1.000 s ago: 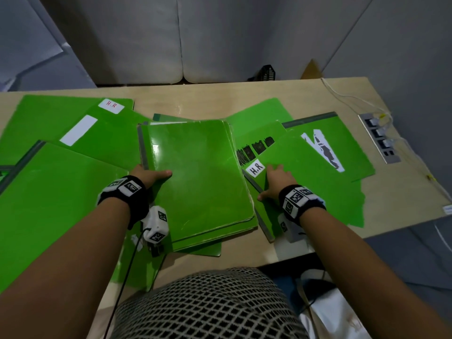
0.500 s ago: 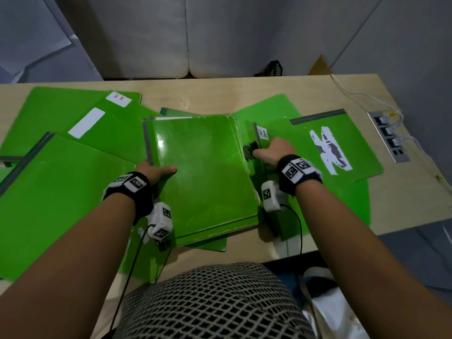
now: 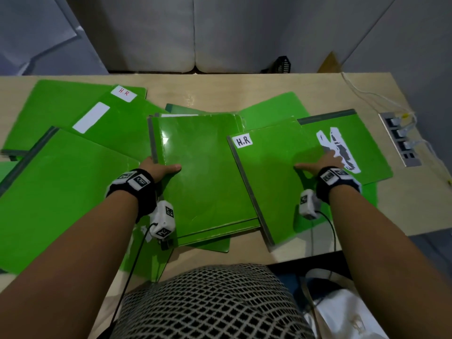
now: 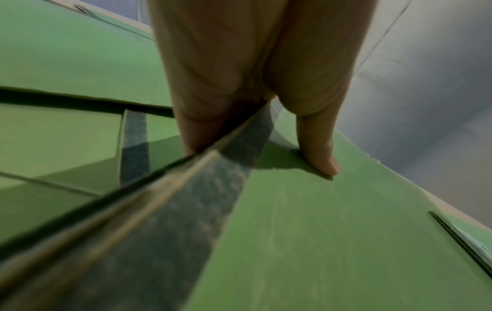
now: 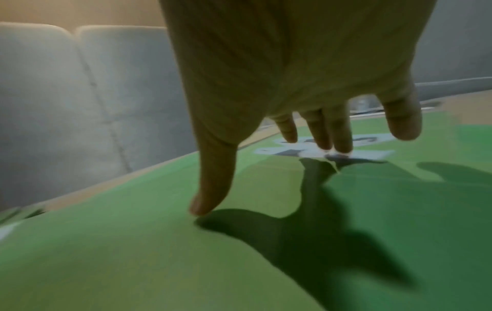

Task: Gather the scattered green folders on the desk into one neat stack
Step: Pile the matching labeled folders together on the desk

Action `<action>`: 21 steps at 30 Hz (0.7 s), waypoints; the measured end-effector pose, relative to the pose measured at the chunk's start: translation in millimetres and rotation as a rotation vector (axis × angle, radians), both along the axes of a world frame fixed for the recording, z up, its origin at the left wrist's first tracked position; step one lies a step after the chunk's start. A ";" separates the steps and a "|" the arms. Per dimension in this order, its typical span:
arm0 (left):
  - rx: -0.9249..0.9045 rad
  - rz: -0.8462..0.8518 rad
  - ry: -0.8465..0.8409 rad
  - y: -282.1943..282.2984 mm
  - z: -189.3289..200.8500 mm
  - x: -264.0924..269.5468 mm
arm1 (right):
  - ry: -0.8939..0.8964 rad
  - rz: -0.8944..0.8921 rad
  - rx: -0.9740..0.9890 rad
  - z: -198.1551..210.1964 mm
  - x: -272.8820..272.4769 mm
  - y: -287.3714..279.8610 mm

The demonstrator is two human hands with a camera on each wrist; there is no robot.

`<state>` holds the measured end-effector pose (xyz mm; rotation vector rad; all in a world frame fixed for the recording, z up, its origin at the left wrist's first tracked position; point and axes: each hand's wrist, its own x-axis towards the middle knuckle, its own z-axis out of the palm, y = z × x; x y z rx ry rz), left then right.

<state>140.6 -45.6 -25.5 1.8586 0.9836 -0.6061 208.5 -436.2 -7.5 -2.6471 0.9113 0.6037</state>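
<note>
A stack of green folders (image 3: 203, 172) lies mid-desk. My left hand (image 3: 161, 167) grips its left, taped spine edge, thumb on top and fingers underneath; the left wrist view shows the thumb (image 4: 322, 160) pressed on the cover (image 4: 333, 242). A green folder labelled "H.R" (image 3: 271, 177) lies flat to the right, its spine overlapping the stack's right edge. My right hand (image 3: 320, 162) rests on it with straight, spread fingers. In the right wrist view the fingertips (image 5: 338, 145) reach a torn white label. More green folders lie scattered at left (image 3: 56, 192) and right (image 3: 362, 133).
The wooden desk (image 3: 220, 91) has a socket panel with cables (image 3: 401, 140) at its right edge. Grey cushions (image 3: 195, 33) stand behind it. Two labelled folders (image 3: 110, 123) overlap at back left. The near desk edge runs against my checked clothing (image 3: 212, 302).
The right hand lifted the "H.R" folder up on edge, then laid it down flat with its label facing up, against the stack. The left hand kept its hold on the stack.
</note>
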 end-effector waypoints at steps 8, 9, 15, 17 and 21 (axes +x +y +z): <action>0.025 -0.007 -0.007 -1.3 -1.0 -0.1 | -0.028 -0.093 0.165 -16.5 -29.1 -37.6; 0.029 -0.005 -0.007 -1.1 -1.5 0.2 | -0.044 -0.116 0.201 -15.3 -33.5 -39.0; 0.061 -0.027 -0.005 -2.8 -1.0 1.1 | -0.175 -0.025 0.160 10.8 -20.6 -34.8; 0.065 -0.036 -0.007 -3.4 0.2 1.6 | -0.215 0.041 0.088 30.2 -9.6 -32.3; 0.071 -0.038 -0.021 -3.2 1.3 -0.2 | -0.302 0.097 -0.019 63.5 8.8 -19.2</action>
